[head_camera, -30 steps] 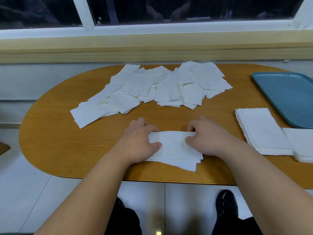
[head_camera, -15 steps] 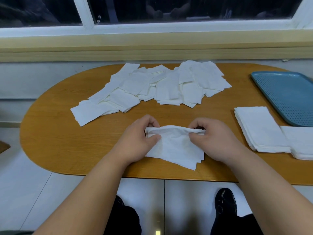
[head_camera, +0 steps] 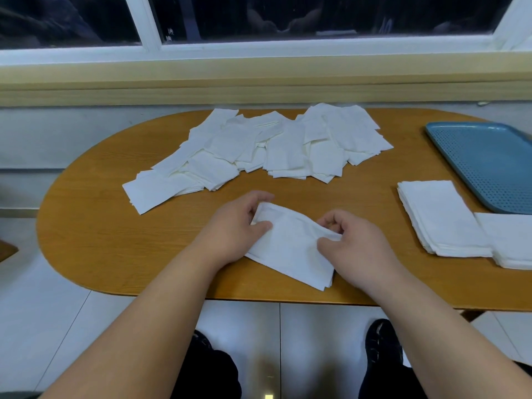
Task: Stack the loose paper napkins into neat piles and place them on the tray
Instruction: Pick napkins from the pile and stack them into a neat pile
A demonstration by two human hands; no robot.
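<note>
Step in hand: squaring up a small bundle of napkins (head_camera: pixel 290 249) before it joins the stacks, judging by how both hands frame it
Left hand (head_camera: pixel 234 228): fingers curled over the far-left corner of the bundle, thumb pressed on its top face, pinching that end
Right hand (head_camera: pixel 355 244): fingers curled, thumb and fingertips pinching the right edge, which is lifted and puckered
Bundle: near the front edge of the tabletop (head_camera: pixel 109 243), between the two hands, skewed, its near corner fanned so the sheets do not line up
Loose napkins (head_camera: pixel 259 145): a wide untidy heap towards the far side of the tabletop, well apart from the bundle
Finished pile (head_camera: pixel 440 217): neat, on the tabletop just beside the tray's near-left edge, not on it; a second pile (head_camera: pixel 514 243) lies close against it at the right margin, partly cut off
Tray (head_camera: pixel 486 159): blue, dotted surface, far right, no napkins on the part in view
Progress: early to middle, I judge; most napkins are unsorted and no pile is on the tray
Next move calls for: sliding the edges flush with a light grip, since thin sheets slip and crease, then carrying the bundle right onto a pile without letting it fan
</note>
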